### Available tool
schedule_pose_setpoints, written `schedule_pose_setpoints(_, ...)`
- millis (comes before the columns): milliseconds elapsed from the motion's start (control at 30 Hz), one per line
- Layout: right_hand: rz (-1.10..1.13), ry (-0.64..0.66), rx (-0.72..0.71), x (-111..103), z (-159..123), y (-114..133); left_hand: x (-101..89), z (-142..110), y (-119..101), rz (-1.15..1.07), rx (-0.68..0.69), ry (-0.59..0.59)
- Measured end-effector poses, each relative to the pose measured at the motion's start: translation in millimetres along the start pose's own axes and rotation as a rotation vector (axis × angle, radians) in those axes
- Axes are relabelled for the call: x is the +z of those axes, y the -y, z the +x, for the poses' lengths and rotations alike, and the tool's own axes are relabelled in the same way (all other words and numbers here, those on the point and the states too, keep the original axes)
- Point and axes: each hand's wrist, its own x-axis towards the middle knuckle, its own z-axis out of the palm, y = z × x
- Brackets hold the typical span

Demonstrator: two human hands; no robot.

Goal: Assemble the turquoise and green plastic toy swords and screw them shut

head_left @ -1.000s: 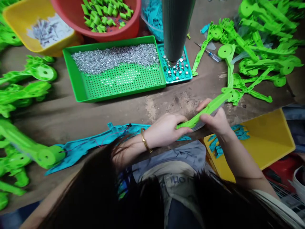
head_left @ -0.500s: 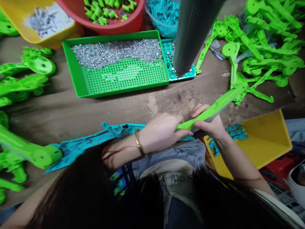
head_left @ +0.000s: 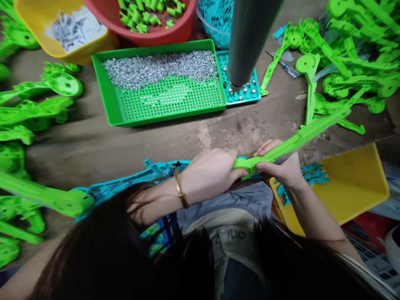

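Head view: your left hand (head_left: 209, 171) wraps its fingers round the near end of a long, bright-green plastic part (head_left: 308, 132); your right hand (head_left: 288, 166) pinches it further along. The part sits nearer you than the green perforated tray (head_left: 175, 98), its long axis slanting rightward and away from you; your left hand is nearer that tray.

Green tray (head_left: 117, 114): small silvery metal pieces (head_left: 159, 68) heaped along far side
Red basin (head_left: 173, 34): short green pieces (head_left: 151, 14)
Screwdriver (head_left: 291, 70): lies on table (head_left: 125, 143), right of dark post (head_left: 251, 41)
Clear tub (head_left: 215, 38): blue pieces (head_left: 215, 12)
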Motion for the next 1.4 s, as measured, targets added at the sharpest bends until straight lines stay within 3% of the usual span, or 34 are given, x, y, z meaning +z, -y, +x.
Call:
schedule_pose_setpoints(133,0.103,0.06,0.173,7.2,-10.0,-1.9,-1.3,-2.4,4.5,-0.054,0.058,-0.073)
schedule_pose_setpoints(367,0.097,0.109,0.143,20.4,-19.0,-12.7,-2.8,-1.3,3.8,-0.085,0.05,-0.134)
schedule_pose_setpoints(533,-0.025,0.153,0.201,19.3,-19.0,-11.4,-8.0,3.1,6.1,-0.12,0.05,-0.096)
schedule_pose_setpoints(667,-0.064,0.059,0.195,28.4,-24.4,-16.3,-9.2,7.2,6.8,-0.136,0.02,-0.078)
schedule_pose_setpoints(800,-0.04,0.179,0.234,10.3,-13.5,-5.1,-6.8,8.1,9.7,-0.158,0.046,-0.027)
schedule_pose_setpoints(867,-0.012,0.092,0.171,-10.5,2.5,13.3,-5.2,8.4,11.8,-0.162,0.059,-0.018)
schedule_pose_setpoints(967,0.007,-0.218,-0.035,-36.3,30.8,44.3,-2.2,10.2,14.0,-0.152,0.062,-0.012)
schedule_pose_setpoints(1067,-0.012,-0.27,-0.131,-44.3,52.8,54.7,4.1,14.6,12.5,-0.165,0.053,-0.012)
schedule_pose_setpoints(1167,-0.053,-0.289,-0.134,-48.3,69.7,38.1,13.9,17.7,6.2,-0.188,0.057,-0.012)
schedule_pose_setpoints(1267,-0.361,-0.335,-0.091,-58.2,86.5,15.2,21.3,8.2,4.7,-0.234,0.116,-0.204)
schedule_pose_setpoints(1333,-0.581,-0.394,-0.121,-62.4,91.7,8.6,23.4,-12.0,13.6,-0.295,0.156,-0.44)
schedule_pose_setpoints(1400,-0.746,-0.438,-0.217,-59.0,85.1,11.4,25.6,-43.4,32.9,-0.35,0.101,-0.671)
